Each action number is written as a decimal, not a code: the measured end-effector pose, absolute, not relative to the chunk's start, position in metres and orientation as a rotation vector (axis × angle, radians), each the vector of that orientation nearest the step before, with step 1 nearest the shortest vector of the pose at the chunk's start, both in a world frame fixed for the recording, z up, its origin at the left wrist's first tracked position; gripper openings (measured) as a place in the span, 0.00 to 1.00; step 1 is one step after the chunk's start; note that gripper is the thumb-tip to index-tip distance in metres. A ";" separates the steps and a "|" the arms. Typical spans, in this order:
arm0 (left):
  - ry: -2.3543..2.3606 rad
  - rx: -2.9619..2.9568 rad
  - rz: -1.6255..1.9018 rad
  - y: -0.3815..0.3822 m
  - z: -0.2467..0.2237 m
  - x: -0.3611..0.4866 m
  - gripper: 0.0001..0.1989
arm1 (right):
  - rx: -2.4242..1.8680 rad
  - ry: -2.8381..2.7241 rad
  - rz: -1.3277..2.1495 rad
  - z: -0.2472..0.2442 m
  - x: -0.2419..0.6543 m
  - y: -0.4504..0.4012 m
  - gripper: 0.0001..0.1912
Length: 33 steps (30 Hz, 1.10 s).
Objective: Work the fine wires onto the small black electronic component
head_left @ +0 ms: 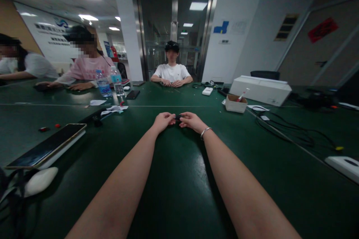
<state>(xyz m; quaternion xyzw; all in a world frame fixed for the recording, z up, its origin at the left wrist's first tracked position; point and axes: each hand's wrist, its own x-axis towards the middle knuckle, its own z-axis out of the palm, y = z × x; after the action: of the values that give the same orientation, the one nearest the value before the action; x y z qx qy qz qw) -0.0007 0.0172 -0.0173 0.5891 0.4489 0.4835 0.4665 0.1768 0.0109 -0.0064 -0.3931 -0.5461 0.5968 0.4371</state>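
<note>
Over the middle of the dark green table (179, 179), my two hands meet around a small black object (178, 117). Its exact kind is too small to make out. My left hand (164, 121) pinches its left end between thumb and fingers. On the other side, my right hand (192, 121) has its fingers closed on the right end. A silver bracelet (205, 133) circles my right wrist. Fingertips hide much of the black object.
At left lie a phone (50, 145), a white rounded object (42, 181) and crumpled paper (114, 109). Two water bottles (117, 82) stand beyond. To the right are a small carton (236, 104), a white box (260, 89) and black cables (294, 134). Several people sit around the table.
</note>
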 end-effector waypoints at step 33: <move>1.063 1.401 1.267 0.009 -0.006 -0.001 0.16 | -0.935 -1.296 1.516 -0.006 0.179 0.009 0.08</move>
<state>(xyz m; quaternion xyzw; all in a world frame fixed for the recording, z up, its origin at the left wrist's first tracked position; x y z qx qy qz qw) -0.0008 0.0086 -0.0062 0.5713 0.4334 0.5164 0.4681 0.1786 0.0094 -0.0058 -0.3784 -0.5246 0.6139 0.4524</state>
